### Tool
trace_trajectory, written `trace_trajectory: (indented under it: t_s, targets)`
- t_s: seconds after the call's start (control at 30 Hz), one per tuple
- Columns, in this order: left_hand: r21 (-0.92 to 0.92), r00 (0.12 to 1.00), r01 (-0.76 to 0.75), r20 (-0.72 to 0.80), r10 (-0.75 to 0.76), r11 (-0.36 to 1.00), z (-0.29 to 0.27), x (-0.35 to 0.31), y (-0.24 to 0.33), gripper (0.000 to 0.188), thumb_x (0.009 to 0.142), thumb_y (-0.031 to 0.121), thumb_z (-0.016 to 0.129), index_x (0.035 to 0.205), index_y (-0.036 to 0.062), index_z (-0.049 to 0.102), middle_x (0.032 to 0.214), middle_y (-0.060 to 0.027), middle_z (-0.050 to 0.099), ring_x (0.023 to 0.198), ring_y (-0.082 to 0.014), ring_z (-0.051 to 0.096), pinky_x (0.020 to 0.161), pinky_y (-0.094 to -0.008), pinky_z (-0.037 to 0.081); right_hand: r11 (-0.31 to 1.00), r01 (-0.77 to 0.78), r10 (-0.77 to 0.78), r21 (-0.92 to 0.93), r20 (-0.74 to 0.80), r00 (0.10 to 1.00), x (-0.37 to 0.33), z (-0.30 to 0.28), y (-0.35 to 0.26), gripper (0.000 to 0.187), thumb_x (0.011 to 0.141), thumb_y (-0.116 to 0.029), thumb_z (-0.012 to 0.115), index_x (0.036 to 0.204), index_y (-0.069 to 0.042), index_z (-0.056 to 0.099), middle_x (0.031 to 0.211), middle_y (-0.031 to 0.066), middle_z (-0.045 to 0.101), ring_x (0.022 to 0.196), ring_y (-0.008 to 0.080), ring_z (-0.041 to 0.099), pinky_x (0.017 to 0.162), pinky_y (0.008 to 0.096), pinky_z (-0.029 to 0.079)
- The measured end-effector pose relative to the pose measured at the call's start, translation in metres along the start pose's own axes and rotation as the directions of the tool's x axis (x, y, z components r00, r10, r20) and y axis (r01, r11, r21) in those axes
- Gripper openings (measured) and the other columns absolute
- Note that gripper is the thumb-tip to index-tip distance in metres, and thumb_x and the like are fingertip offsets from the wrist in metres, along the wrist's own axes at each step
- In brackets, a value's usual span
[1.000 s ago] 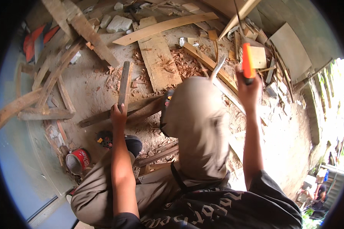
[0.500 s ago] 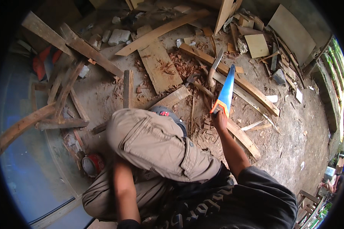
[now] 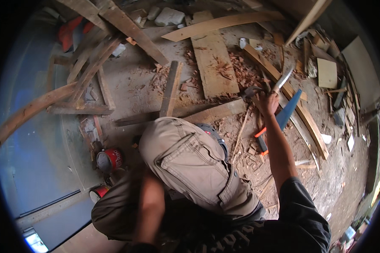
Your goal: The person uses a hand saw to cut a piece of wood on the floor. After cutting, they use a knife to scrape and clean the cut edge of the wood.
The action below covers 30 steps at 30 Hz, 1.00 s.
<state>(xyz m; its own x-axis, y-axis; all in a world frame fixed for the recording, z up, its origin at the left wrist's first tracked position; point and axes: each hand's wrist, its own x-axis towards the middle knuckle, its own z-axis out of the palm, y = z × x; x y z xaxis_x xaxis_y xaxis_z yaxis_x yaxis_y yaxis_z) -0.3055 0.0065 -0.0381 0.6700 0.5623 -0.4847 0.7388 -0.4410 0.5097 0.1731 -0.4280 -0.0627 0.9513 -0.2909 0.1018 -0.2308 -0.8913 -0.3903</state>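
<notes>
My right hand (image 3: 267,102) reaches down to the ground among the tools, with its fingers curled round a handle. The hand covers that handle. A dark metal tool head (image 3: 251,91) shows just left of the hand, and a curved light blade (image 3: 285,78) sticks up beyond it; I cannot tell which belongs to the held handle. A handsaw with a blue blade (image 3: 289,112) and an orange and black handle (image 3: 262,142) lies beside the beams, partly behind my right forearm. My left forearm runs up behind my raised knee (image 3: 190,156), which hides the left hand.
A wide board (image 3: 217,69) with reddish chips lies ahead. Long beams (image 3: 311,122) lie to the right. A short post (image 3: 171,88) stands beyond my knee. Leaning timbers (image 3: 131,31) and a wooden frame (image 3: 80,109) are at the left, with red cans (image 3: 109,160) near my leg.
My right hand has let go of the handsaw, which now lies on the ground, and has moved onto a tool handle farther ahead. The curved blade has tilted rightward. The view has shifted.
</notes>
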Motion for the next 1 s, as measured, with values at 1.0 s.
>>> trace_trajectory:
  t_s: [1.0]
  targets:
    - [0.191,0.869,0.024,-0.489,0.073,0.981,0.046,0.119,0.153,0.073,0.093,0.05,0.064,0.141,0.0014,0.037,0.128,-0.0261,0.053,0.12,-0.0448,0.053,0.101,-0.0568,0.043,0.15,-0.616,-0.632,0.774,0.554,0.542,-0.119,-0.295,-0.298,0.049,0.1,-0.054,0.048,0.114,-0.007,0.057,0.079,0.0015,0.052,0.063,0.0121,0.05,0.058,0.028,0.045]
